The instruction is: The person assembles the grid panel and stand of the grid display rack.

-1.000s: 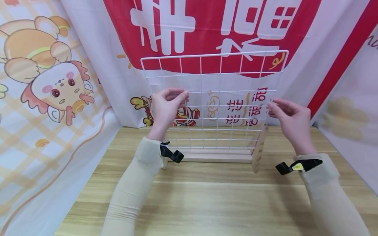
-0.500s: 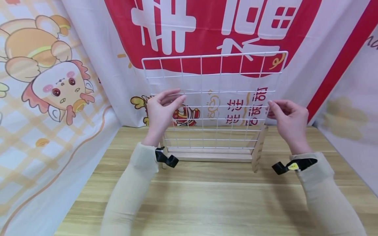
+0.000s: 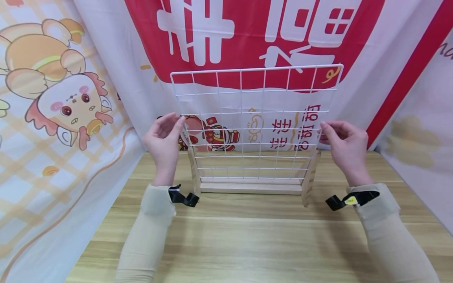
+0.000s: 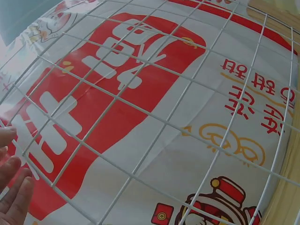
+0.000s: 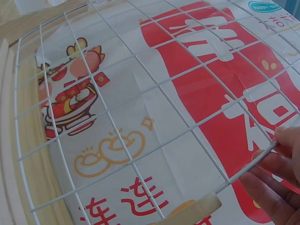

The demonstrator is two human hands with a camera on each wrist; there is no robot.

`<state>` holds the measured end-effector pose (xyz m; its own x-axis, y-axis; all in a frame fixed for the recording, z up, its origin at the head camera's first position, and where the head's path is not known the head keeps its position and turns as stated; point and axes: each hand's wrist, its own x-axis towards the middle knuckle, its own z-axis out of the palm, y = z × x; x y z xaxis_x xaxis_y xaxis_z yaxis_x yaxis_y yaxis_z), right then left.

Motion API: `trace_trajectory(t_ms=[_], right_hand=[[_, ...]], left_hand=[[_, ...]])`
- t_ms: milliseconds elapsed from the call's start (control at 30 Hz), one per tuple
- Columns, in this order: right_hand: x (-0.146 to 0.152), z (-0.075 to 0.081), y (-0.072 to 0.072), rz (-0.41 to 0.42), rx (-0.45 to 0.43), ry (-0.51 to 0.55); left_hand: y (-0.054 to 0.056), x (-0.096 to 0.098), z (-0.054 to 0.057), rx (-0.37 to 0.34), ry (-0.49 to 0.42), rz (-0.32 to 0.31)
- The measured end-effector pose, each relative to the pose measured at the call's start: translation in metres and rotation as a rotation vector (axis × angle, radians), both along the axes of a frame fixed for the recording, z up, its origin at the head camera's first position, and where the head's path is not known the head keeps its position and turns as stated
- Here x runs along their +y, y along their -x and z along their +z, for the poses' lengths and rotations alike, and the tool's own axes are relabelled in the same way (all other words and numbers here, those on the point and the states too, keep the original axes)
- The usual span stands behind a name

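Note:
A white wire grid panel [image 3: 253, 112] stands upright in a wooden stand [image 3: 251, 188] with a crossbar and two slanted side legs. My left hand [image 3: 163, 143] is at the panel's left edge, thumb tip close to the edge wire and fingers loosely bent. In the left wrist view, the fingertips [image 4: 21, 192] lie beside the wire, and contact is hard to tell. At the opposite edge, my right hand [image 3: 347, 147] pinches the side wire between thumb and fingers. The right wrist view shows the thumb and fingers [image 5: 267, 187] on either side of that wire.
The stand rests on a wood-grain table [image 3: 247, 243]. Behind it hangs a white cloth with a red printed panel [image 3: 244, 39] and cartoon figures. A cartoon-printed cloth [image 3: 60, 98] covers the left side, and a pale cloth [image 3: 417, 137] covers the right.
My left hand has let go of an inner wire and moved left to the panel's left edge. The panel's top has tilted slightly. My right hand has stayed nearly in place.

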<state>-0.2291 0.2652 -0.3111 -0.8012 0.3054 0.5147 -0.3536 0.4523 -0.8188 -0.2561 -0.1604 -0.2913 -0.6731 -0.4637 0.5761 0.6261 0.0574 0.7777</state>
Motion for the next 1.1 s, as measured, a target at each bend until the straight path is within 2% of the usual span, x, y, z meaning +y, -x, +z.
trace_trajectory(t_ms=[167,367,667,900,1100], right_hand=[[-0.001,-0.001,-0.002,0.009,-0.022,-0.002],[-0.002,-0.001,-0.003,0.019,-0.046,-0.011],[0.002,-0.006,-0.004,0.006,-0.066,-0.062],[0.004,-0.009,-0.006,-0.003,-0.064,-0.120],[0.005,-0.011,-0.007,-0.006,-0.048,-0.162]], left_hand=[[0.008,-0.003,-0.006,-0.096,0.076,-0.023],[0.016,-0.004,-0.007,-0.117,0.023,-0.089],[0.017,-0.003,-0.005,-0.152,-0.014,-0.145],[0.016,-0.005,-0.010,-0.186,-0.010,-0.157],[0.016,-0.005,-0.014,-0.180,0.001,-0.163]])
